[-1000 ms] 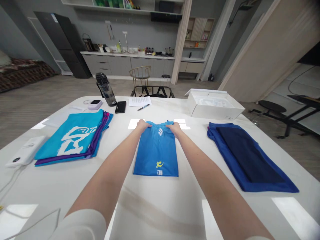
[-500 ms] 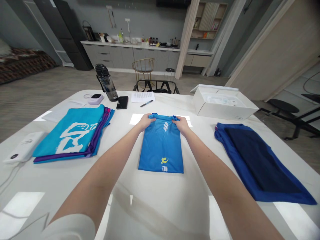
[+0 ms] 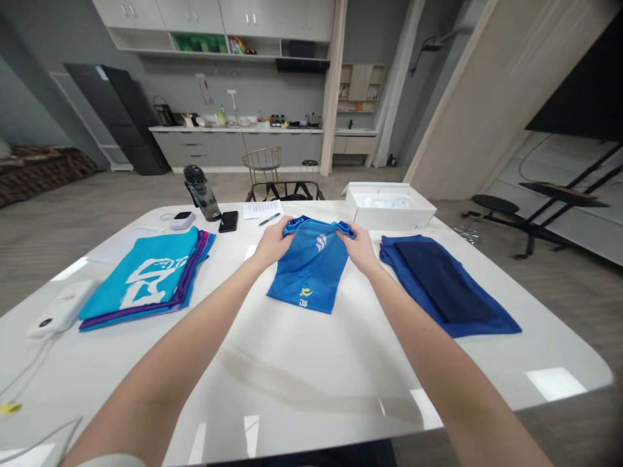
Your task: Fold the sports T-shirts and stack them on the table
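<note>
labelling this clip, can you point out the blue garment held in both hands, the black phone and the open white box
Blue garment [image 3: 310, 269]: head view, middle of its front.
Black phone [image 3: 228, 222]: head view, middle of its dark upper face.
White box [image 3: 389, 219]: head view, its near side wall.

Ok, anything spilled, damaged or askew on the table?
Nothing looks spilled or damaged. The blue garment looks slightly askew, its near edge slanting, while the left hand and right hand hold its far end; the folded stack has uneven edges.
</note>
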Available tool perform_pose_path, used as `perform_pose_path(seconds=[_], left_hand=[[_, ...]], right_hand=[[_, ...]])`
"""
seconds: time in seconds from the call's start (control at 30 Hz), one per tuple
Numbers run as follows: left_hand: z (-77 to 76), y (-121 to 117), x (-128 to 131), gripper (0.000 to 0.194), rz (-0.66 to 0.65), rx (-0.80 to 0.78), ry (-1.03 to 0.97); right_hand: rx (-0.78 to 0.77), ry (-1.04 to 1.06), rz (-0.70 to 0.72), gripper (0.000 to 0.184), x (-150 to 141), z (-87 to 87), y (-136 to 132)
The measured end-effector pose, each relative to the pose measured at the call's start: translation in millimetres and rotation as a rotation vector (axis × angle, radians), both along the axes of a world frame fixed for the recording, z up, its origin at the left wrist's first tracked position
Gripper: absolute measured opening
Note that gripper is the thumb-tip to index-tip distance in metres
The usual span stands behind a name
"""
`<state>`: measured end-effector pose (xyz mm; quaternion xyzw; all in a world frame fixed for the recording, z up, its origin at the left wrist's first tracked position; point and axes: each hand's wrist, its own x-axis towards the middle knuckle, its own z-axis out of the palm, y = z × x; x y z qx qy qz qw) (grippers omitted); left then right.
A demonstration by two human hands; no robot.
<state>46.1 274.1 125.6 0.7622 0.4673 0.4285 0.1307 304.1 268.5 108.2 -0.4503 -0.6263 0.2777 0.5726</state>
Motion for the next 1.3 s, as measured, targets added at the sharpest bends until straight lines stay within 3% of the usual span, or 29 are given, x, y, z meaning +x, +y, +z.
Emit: perform_pose_path(seconds=[0.17,0.4,0.53,0.63,0.73,0.87,1.0,1.07,1.17,1.3], left_hand=[[28.4,-34,57,0.026,-0.139,0.089,-0.044],[74.9,-71,174,0.020,-0.434,0.065,-0.335],[86.9,-92,246,0.028,-0.573,-0.121,-0.518],[81.0,-104,297,0.039,-0.615,-0.380,-0.663],[61.4,-108,340,0.046,-0.691,-0.670,-0.763],[12.7,-99,379,0.044,-0.737,-0.967,-0.923],[-44.3,-87,399,0.040,-0.596,-1.107,-0.969],[-62.0,-85,403,0.037,-0.532,-1.072,-0.962],[-61.1,-82,404,0.032,-0.524,-0.898,-0.929],[-27.8,-55,410,0.029,-0.555,-0.728,-0.894]], right_hand=[[0.075,0.034,-0.048,0.027,52,33.4,-58],[0.157,0.070,-0.195,0.032,154,88.5,-130],[0.187,0.068,-0.339,0.036,224,113.9,-161],[0.153,0.039,-0.429,0.041,277,121.4,-172],[0.069,0.040,-0.431,0.044,319,113.3,-172],[-0.094,0.098,-0.399,0.046,352,74.2,-160],[-0.246,0.146,-0.395,0.049,366,20.2,-147],[-0.289,0.167,-0.383,0.049,372,0.8,-142],[-0.293,0.173,-0.394,0.048,380,-6.3,-132],[-0.208,0.116,-0.397,0.045,390,15.3,-99]])
